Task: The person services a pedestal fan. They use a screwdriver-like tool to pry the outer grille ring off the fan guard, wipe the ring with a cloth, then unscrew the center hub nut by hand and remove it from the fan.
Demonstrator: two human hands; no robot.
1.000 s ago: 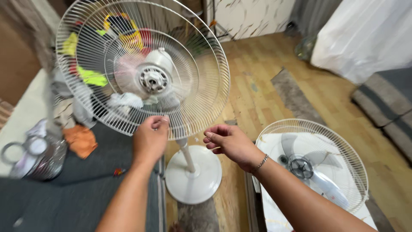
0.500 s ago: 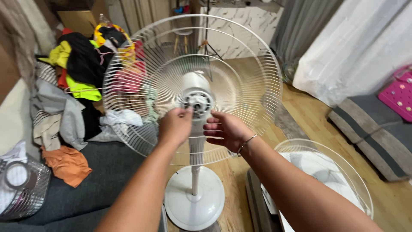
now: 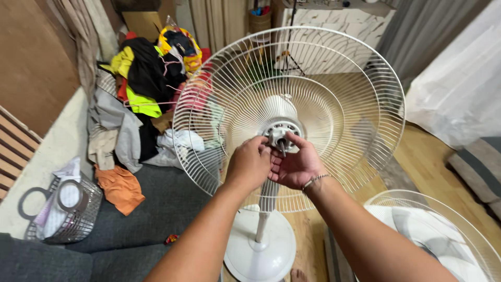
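Both hands are working at the centre of a white pedestal fan (image 3: 271,156) whose front cover and blades are off, leaving the rear wire guard (image 3: 355,83) standing open like a shallow bowl. The left hand (image 3: 249,166) is curling its fingers together just beside the motor hub (image 3: 279,134), seemingly bracing it; whether it is pinching anything, I cannot tell. The right hand (image 3: 296,166) is lying palm-up just below the hub, thumb and forefinger closing on the thin metal shaft (image 3: 282,148). A glossy round base (image 3: 261,250) is sitting beneath the wrists. Left of the left hand, crumpled clothes (image 3: 138,99) are lying heaped on a grey sofa (image 3: 156,209); another wire guard (image 3: 443,235) is lying below the right forearm.
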